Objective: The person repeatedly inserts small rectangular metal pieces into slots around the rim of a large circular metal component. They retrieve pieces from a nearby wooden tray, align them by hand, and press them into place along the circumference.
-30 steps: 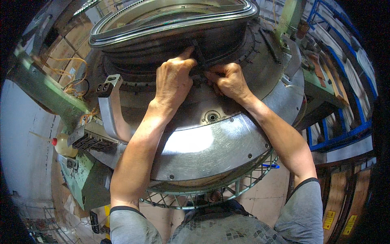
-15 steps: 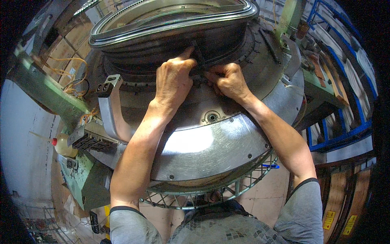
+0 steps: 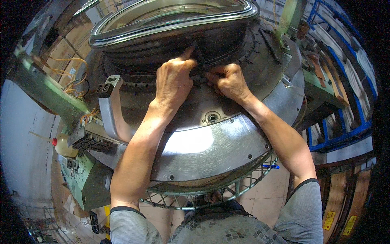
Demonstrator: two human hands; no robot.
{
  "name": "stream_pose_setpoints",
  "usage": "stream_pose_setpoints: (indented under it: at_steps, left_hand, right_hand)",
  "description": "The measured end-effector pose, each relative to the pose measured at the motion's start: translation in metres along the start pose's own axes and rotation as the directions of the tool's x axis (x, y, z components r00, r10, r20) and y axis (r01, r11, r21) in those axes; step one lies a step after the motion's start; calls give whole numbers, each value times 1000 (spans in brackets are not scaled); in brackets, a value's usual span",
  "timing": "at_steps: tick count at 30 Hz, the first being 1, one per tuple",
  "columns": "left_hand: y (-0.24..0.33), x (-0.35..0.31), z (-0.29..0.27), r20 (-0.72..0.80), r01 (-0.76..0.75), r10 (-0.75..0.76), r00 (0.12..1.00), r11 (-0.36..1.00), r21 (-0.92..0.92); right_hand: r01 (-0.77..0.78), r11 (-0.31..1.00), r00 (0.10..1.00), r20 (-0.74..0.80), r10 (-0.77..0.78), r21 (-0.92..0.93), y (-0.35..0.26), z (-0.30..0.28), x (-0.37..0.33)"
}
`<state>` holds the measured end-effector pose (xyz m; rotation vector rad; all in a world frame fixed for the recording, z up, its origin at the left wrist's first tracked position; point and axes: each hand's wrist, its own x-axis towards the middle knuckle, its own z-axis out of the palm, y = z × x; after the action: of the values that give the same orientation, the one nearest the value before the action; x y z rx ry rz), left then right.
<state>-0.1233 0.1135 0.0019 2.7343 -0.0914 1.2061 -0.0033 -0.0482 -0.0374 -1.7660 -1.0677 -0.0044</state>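
A large round machine, seemingly a circular knitting machine, stands before me, with a dark ribbed cylinder wall [image 3: 138,56] under its shiny oval rim [image 3: 174,24]. My left hand [image 3: 174,79] is at the front of that wall, index finger stretched up along a dark, narrow flat strip [image 3: 198,55] and the other fingers curled. Just right of it, my right hand [image 3: 230,81] is closed in a pinch close to the strip's lower end. Whatever its fingertips hold is too dark and small to make out. The hands are close together but apart.
Below the hands curves a polished metal ring plate [image 3: 211,150] with a round hole fitting [image 3: 212,117]. A metal bracket [image 3: 111,110] rises at left, beside a green machine arm [image 3: 53,87] and a bottle with a red cap [image 3: 65,145]. Blue racking [image 3: 341,138] stands at right.
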Motion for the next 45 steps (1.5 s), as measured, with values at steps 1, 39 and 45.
stream_pose_setpoints:
  at_steps: [1, 39, 45]
  left_hand:
    - [0, 0, 0, 6, 1, -1, 1000, 1000, 8]
    - [4, 0, -3, 65, 33, -33, 997, 999, 6]
    - [2, 1, -2, 57, 11, -11, 998, 1000, 1]
  right_hand:
    - [2, 1000, 1000, -5, -2, 4, 0, 0, 0]
    - [15, 1000, 1000, -18, -15, -16, 1, 1, 1]
    - [11, 1000, 1000, -21, -11, -11, 0, 1, 0]
